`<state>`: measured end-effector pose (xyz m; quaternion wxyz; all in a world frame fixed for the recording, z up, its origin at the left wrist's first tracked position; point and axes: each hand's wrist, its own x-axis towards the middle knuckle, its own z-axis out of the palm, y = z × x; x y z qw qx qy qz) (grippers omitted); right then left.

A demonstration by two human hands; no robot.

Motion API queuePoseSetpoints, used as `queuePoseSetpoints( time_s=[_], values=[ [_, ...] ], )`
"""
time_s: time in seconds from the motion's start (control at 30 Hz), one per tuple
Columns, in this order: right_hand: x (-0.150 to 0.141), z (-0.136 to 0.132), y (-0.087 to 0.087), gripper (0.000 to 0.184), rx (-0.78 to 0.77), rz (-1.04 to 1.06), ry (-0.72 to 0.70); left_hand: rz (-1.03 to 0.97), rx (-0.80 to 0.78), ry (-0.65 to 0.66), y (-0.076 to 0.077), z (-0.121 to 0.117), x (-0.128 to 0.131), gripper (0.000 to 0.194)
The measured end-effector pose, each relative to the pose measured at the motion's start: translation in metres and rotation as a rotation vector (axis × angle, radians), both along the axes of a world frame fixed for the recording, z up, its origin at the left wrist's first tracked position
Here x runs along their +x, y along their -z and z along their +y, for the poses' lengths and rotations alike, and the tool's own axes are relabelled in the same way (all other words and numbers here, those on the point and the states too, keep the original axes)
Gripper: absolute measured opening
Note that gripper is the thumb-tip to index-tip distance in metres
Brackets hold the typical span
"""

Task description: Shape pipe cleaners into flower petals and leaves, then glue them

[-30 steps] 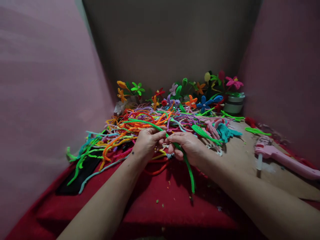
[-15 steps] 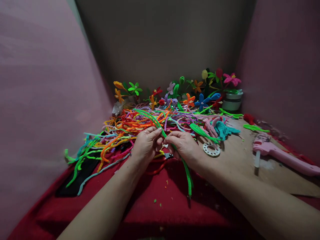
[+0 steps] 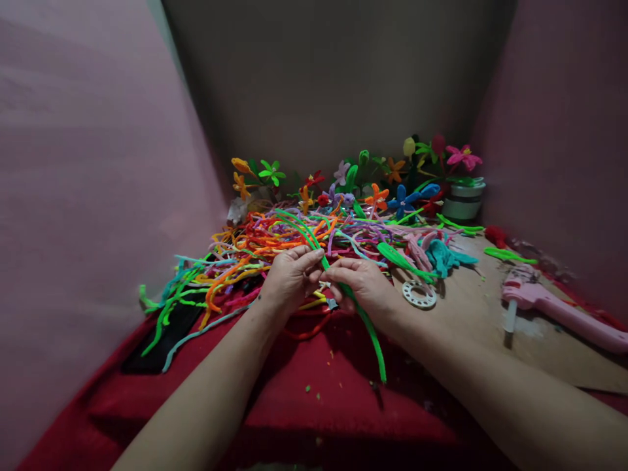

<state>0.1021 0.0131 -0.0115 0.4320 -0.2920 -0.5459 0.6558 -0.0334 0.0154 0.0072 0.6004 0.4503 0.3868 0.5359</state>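
Observation:
Between my two hands runs a small bundle of green pipe cleaners (image 3: 369,327), slanting from the upper left to the lower right. The fingers of my left hand (image 3: 290,278) pinch it near its middle. Close beside, my right hand (image 3: 360,284) grips the same bundle, with the thumb and forefinger pressed together. The lower ends hang below my right hand over the red cloth (image 3: 294,418). Behind both hands lies a heap of many-coloured pipe cleaners (image 3: 275,232). My fingers hide part of the bundle.
A pink glue gun (image 3: 564,311) rests on a brown board (image 3: 471,314) at the right. Near my right hand lie a white ring with holes (image 3: 419,295) and a green leaf shape (image 3: 400,258). Pipe-cleaner flowers (image 3: 402,199) and a pale pot (image 3: 464,199) stand behind. A black flat object (image 3: 147,347) lies left.
The whole view has shifted slightly, so things appear a little further right. Both hands keep their hold on the green pipe cleaners, whose lower ends now lie closer together.

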Motion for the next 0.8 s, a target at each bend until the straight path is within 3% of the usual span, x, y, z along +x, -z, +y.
queuePoseSetpoints(
  time_s=[0.13, 0.33, 0.63, 0.8],
  values=[
    [0.001, 0.003, 0.003, 0.016, -0.143, 0.108, -0.090, -0.024, 0.036, -0.031, 0.002, 0.001, -0.001, 0.025],
    [0.004, 0.005, -0.002, 0.011, -0.345, 0.208, -0.085, 0.007, 0.041, -0.068, 0.003, 0.003, -0.002, 0.023],
    [0.006, 0.005, -0.007, 0.011, -0.354, 0.164, 0.020, 0.379, 0.247, -0.312, -0.002, -0.012, 0.008, 0.022],
    [0.009, 0.009, -0.003, 0.012, -0.326, 0.154, 0.030, 0.457, 0.347, -0.226, 0.003, -0.012, 0.008, 0.016]
  ],
)
